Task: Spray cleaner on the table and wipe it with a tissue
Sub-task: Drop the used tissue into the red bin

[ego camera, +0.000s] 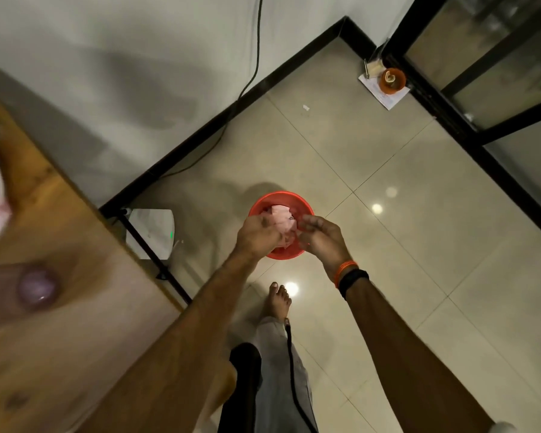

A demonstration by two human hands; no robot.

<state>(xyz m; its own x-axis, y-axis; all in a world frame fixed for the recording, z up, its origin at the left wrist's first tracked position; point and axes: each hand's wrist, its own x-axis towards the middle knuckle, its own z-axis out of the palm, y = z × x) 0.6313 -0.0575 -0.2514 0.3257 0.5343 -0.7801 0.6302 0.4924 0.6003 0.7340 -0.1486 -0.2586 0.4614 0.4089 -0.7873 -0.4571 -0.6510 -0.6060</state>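
Crumpled pink tissue (pixel 282 225) over red bin; wooden table (pixel 85 276) at left.

Both arms reach forward and down, the left hand (pixel 258 234) and right hand (pixel 320 237) close together, fingers curled inward, facing each other.

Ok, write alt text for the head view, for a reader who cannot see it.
Both hands, left and right, hold a crumpled pink tissue over a red bin on the tiled floor. A wooden table stands at left, a bare foot below.
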